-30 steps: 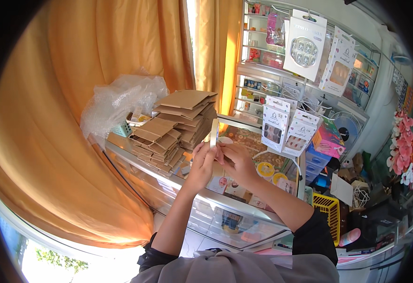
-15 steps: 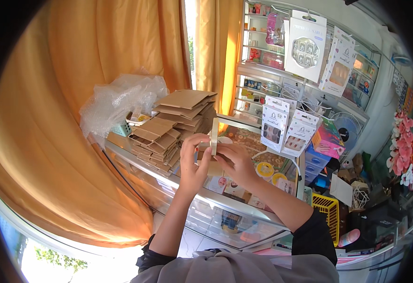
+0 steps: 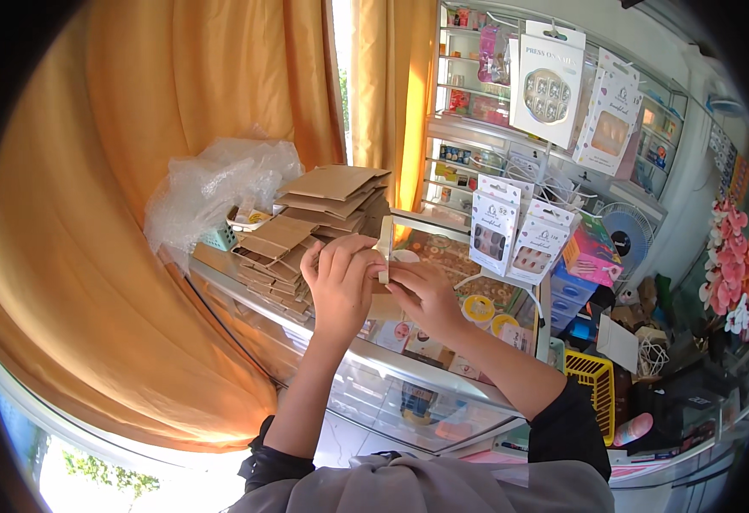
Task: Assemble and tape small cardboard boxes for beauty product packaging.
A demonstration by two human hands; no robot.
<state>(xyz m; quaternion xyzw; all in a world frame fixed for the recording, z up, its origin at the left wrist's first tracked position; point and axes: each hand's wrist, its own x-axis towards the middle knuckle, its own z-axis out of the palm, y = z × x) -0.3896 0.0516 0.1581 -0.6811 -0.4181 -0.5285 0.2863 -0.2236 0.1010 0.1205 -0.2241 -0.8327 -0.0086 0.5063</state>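
In front of me, above the glass counter (image 3: pixel 362 352), I hold a narrow, cream-coloured thing that looks like a roll of tape (image 3: pixel 386 229), seen edge-on and upright. My right hand (image 3: pixel 430 295) grips it from the right, fingers behind and thumb at its lower part. My left hand (image 3: pixel 339 278) is bent over its left side, fingertips pressed together against the near edge. What lies under those fingertips is hidden. Just left of my left hand, folded brown cardboard boxes (image 3: pixel 332 182) are stacked on the counter.
Bubble wrap (image 3: pixel 221 175) and a small basket (image 3: pixel 218 238) sit at the counter's left end, beside an orange curtain (image 3: pixel 161 342). Packs of press-on nails (image 3: pixel 549 81) hang on a rack at right. A yellow basket (image 3: pixel 591 389) and a fan (image 3: pixel 627 231) stand further right.
My left hand has risen slightly and shifted left, its fingers now curled over the roll's edge with the back of the hand showing more. The right hand still holds the roll.
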